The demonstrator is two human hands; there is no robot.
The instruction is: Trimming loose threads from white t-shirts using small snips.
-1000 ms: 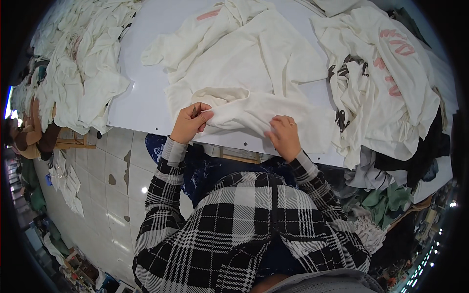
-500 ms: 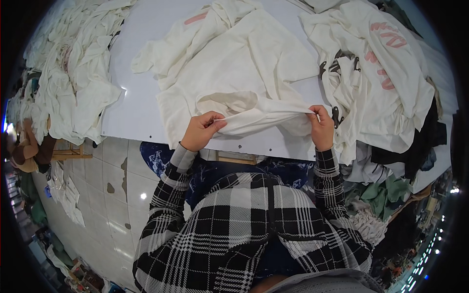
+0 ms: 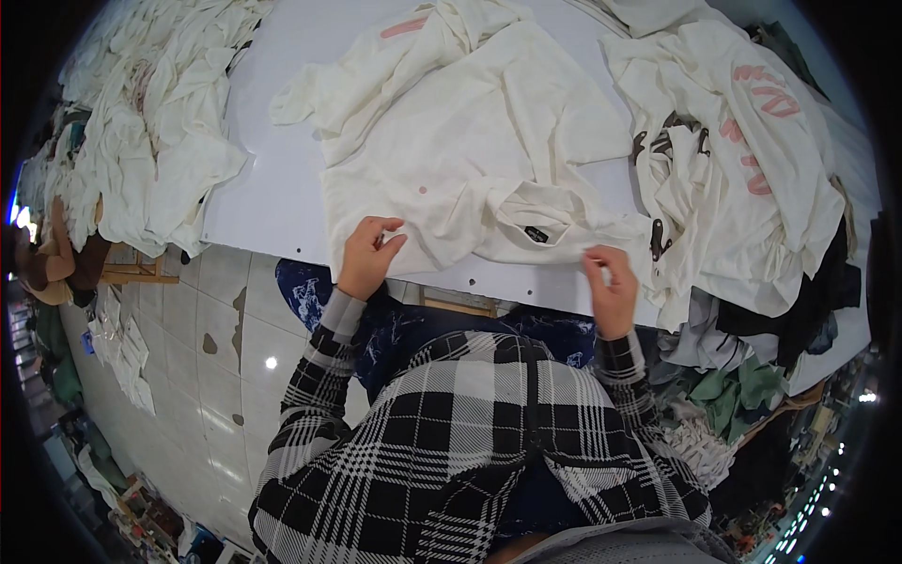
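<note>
A white T-shirt (image 3: 442, 117) lies in front of me on the pale tabletop, with its neckline close to the near edge. A small dark label (image 3: 536, 234) shows inside the round collar (image 3: 575, 205). My left hand (image 3: 365, 261) hovers by the shirt's near left part, thumb and fingers apart, holding nothing. To the right of the collar, my right hand (image 3: 613, 293) has its fingers loosely curled and apart, with no cloth between them. A small pink spot (image 3: 423, 190) marks the fabric near the left hand.
On the left is a big heap of white garments (image 3: 155, 132). White shirts with pink prints (image 3: 742, 179) lie at the right, over dark and green cloth (image 3: 738, 390). The table (image 3: 268, 211) ends just before my body. Another person's arm (image 3: 61, 240) shows at far left.
Both hands have let go of the stretched neckline and drawn back from it. The collar now lies on the table, farther right, with its label showing.
</note>
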